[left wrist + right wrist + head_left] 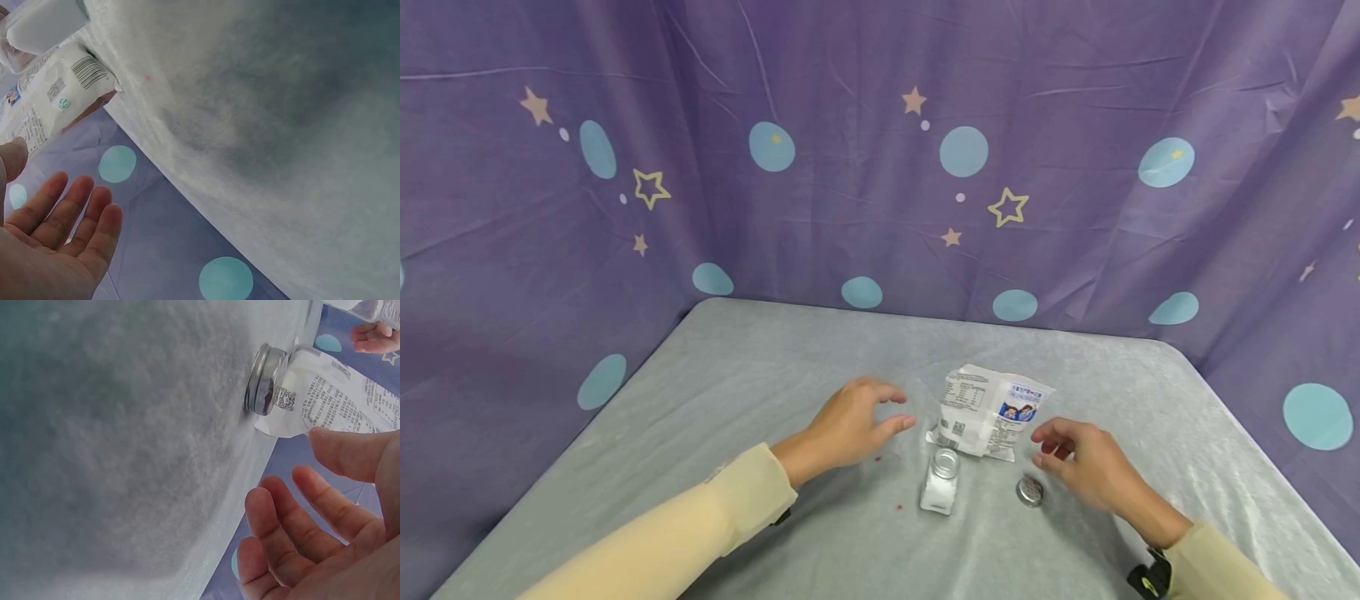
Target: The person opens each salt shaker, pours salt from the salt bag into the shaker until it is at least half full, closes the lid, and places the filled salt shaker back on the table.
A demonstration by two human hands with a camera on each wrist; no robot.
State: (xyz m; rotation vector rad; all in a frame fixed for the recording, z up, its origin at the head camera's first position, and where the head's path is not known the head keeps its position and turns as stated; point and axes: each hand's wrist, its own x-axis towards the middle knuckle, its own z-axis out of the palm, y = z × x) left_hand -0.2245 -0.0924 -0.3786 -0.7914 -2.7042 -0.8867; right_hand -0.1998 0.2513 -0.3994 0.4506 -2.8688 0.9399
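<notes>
A white printed packet (pixel 985 417) stands on the table between both hands. In front of it is a small clear jar (pixel 941 483) with a white side and an uncovered mouth. A silver metal lid (pixel 1030 491) lies apart from the jar, to its right. My left hand (pixel 850 423) hovers left of the packet, fingers relaxed and thumb spread, holding nothing. My right hand (pixel 1090 462) is near the lid and the packet's right side, its fingers loosely bent around nothing. In the right wrist view the lid (pixel 267 379) appears beyond the thumb, touched by no finger.
Grey cloth covers the table (pixel 760 367). A purple curtain (pixel 850 192) with stars and blue dots hangs behind and along the sides. Tiny red specks (pixel 899 507) dot the cloth left of the jar.
</notes>
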